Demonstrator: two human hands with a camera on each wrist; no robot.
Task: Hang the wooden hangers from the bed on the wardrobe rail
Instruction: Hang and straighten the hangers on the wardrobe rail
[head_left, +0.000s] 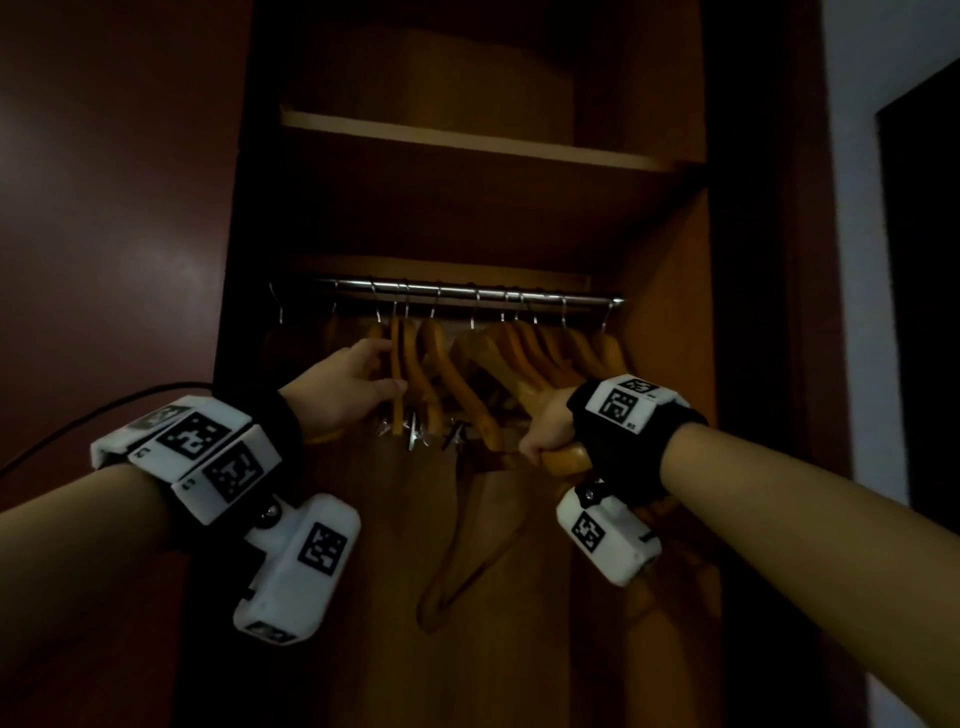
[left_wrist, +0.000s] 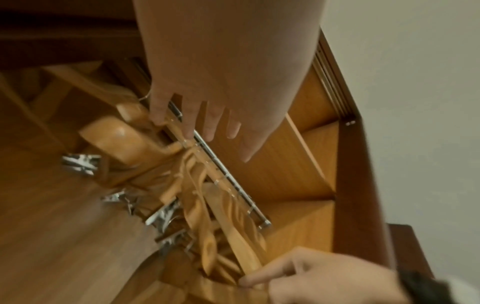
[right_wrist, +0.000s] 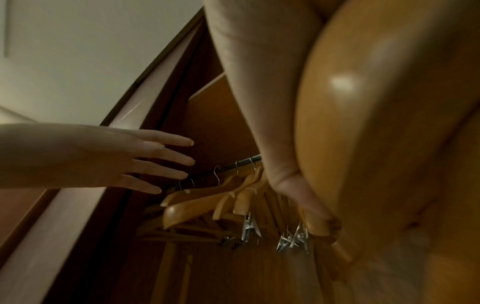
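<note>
Hangers already fill the rail; your right hand grips another below. From the left wrist, your left hand, fingers spread, parts them. From the right wrist: next, hook yours into that gap.

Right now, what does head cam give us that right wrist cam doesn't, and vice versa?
Head only: the shelf above the rail, both wrist rigs, and the right hand fisted around a bunch of hangers dangling below the rail.
Right wrist only: a close-up of the gripped hanger wood filling the frame, the left hand with fingers spread straight, and the pale wall beside the wardrobe.
Both: the metal rail, hung wooden hangers and their metal clips.
</note>
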